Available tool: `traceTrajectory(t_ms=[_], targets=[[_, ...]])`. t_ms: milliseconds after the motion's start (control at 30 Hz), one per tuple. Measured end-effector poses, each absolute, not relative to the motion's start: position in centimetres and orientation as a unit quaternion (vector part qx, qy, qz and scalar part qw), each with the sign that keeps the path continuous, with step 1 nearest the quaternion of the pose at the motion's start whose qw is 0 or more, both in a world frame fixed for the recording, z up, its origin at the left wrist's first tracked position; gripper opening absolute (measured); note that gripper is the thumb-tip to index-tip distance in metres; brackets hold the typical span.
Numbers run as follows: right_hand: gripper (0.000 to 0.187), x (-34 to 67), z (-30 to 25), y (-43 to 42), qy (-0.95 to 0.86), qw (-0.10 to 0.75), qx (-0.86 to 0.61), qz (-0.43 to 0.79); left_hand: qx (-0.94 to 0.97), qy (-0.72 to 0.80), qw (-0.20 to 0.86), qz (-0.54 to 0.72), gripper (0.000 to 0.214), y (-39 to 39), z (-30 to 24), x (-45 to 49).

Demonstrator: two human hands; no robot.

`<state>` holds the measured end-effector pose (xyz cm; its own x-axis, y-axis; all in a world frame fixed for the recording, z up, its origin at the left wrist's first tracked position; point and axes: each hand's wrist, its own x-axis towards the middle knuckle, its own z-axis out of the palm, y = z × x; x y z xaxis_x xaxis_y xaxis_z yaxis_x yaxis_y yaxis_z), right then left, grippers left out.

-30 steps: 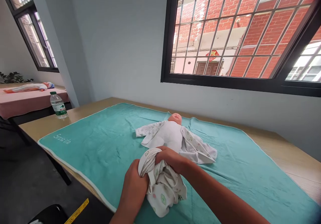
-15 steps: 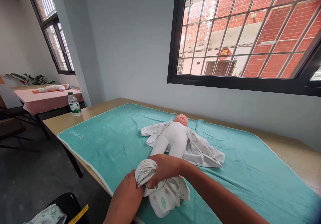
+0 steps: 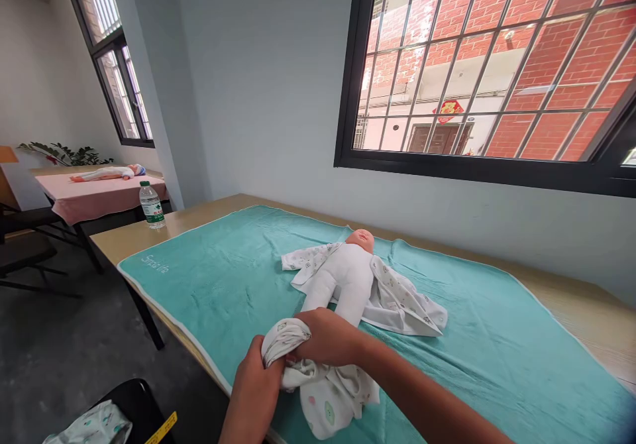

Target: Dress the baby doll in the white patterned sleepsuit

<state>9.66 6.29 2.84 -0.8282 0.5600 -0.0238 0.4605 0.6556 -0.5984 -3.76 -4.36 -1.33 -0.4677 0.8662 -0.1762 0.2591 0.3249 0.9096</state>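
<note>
A baby doll [image 3: 342,275] with a white cloth body lies on its back on a teal blanket [image 3: 223,278]. An open patterned jacket [image 3: 402,301] is spread under it. My left hand [image 3: 256,381] and my right hand [image 3: 322,334] are both closed on a bunched pair of white patterned baby trousers [image 3: 322,397] at the doll's feet, near the table's front edge. The doll's lower legs are hidden behind my right hand.
A water bottle [image 3: 151,205] stands at the left corner of the wooden table [image 3: 571,298]. Behind it, a pink-covered table [image 3: 94,195] carries another doll. A black stool [image 3: 134,407] with a small cloth sits below left. A barred window is on the wall.
The trousers have slid down off the doll's legs toward me, baring its white legs. My view has turned left and both hands have pulled closer to the table edge.
</note>
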Motion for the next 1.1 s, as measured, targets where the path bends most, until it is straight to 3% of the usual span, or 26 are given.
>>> traceTrajectory(t_ms=[167, 300, 500, 633, 800, 1100], targets=[[0.028, 10.0, 3.0, 6.7, -0.891, 0.063, -0.265, 0.363, 0.294, 0.686, 0.372, 0.552, 0.037, -5.1, -0.6, -2.5], [0.021, 10.2, 2.8, 6.3, -0.912, 0.098, -0.282, 0.282, 0.203, 0.617, 0.418, 0.635, 0.045, -5.3, -0.9, -2.4], [0.027, 10.5, 2.7, 4.3, -0.911, 0.147, -0.341, 0.182, 0.076, 0.516, 0.492, 0.697, 0.045, -4.4, -1.9, -2.1], [0.025, 10.7, 3.0, 3.9, -0.875, 0.171, -0.360, 0.275, 0.059, 0.459, 0.523, 0.716, 0.043, -4.1, -2.0, -1.3], [0.026, 10.3, 2.7, 4.1, -0.796, 0.265, -0.385, 0.385, 0.090, 0.449, 0.547, 0.701, 0.048, -3.8, -2.1, -0.5], [0.008, 10.3, 2.3, 4.8, -0.803, 0.301, -0.401, 0.324, 0.236, 0.455, 0.517, 0.685, 0.047, -2.1, -0.3, -2.2]])
